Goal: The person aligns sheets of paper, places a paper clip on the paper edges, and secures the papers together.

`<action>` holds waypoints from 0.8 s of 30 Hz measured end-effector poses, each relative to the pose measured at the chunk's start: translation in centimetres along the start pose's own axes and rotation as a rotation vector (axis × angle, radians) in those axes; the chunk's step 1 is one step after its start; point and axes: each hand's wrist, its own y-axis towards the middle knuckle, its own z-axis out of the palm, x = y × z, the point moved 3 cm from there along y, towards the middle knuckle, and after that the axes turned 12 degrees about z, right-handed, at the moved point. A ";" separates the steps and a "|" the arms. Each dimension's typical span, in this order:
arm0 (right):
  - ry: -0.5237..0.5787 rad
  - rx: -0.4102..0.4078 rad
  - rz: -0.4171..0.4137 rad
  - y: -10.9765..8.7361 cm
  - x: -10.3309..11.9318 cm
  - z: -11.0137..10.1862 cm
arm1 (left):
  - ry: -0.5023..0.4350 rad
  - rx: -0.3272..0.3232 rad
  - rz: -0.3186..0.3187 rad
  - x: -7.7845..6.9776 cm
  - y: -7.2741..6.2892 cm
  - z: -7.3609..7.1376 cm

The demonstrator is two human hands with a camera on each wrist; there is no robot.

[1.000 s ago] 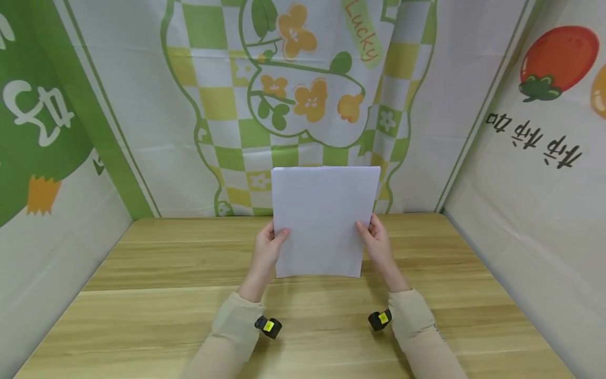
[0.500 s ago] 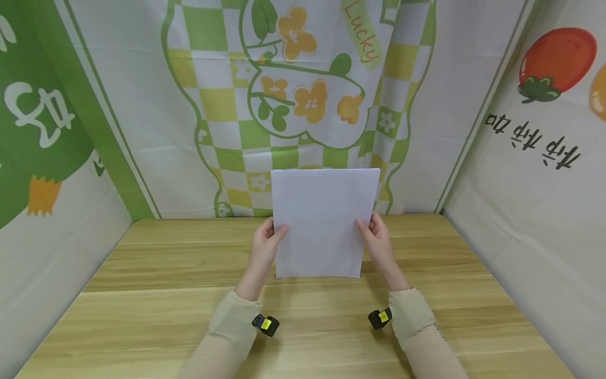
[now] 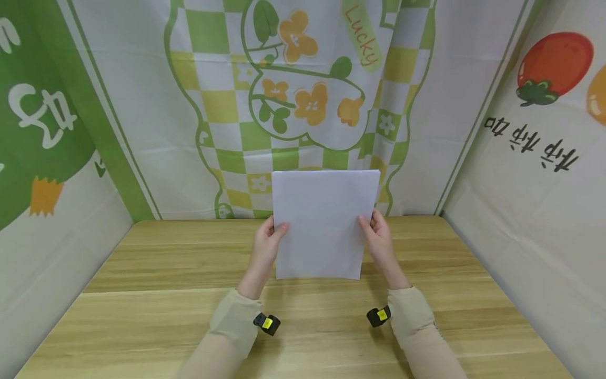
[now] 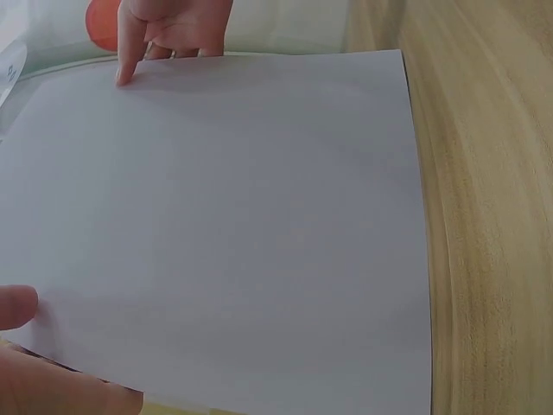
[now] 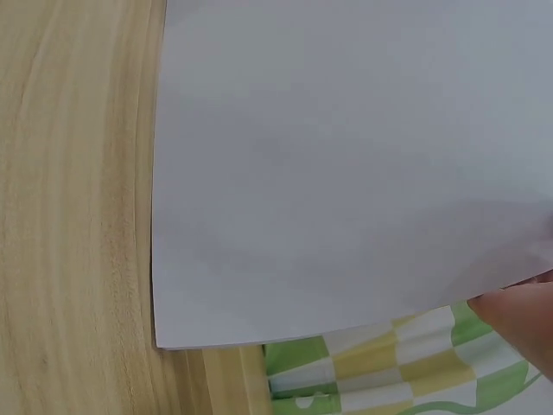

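Observation:
A stack of white paper (image 3: 324, 226) stands upright, its lower edge close over the wooden table. My left hand (image 3: 266, 246) grips its left edge, thumb on the near face and fingers behind. On the opposite edge, my right hand (image 3: 379, 239) pinches the stack the same way. In the left wrist view the blank sheet face (image 4: 233, 216) spans most of the picture, with the right hand (image 4: 177, 30) at its far edge. The right wrist view shows the paper's lower corner (image 5: 259, 277) and part of a finger (image 5: 523, 320) behind it.
The wood-grain table (image 3: 156, 316) stretches around the paper. Behind it hangs a green and yellow checkered curtain (image 3: 218, 105). Printed cloth walls, the left one (image 3: 57, 147) and the right one (image 3: 530, 210), enclose the table's sides. A black wrist camera (image 3: 271, 325) sits on the left sleeve.
Both hands keep their grip on the paper. The stack's top edge looks more even, and the left hand has shifted up slightly along the side. The head view has tilted up a little.

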 end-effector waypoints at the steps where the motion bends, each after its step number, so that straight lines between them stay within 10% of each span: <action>1: 0.000 -0.004 0.001 0.0 0.0 0.1 | -0.001 0.001 -0.001 0.0 0.0 0.0; 24: 0.037 -0.026 -0.041 0.3 0.8 0.6 | -0.031 0.008 0.020 -0.1 0.5 -0.2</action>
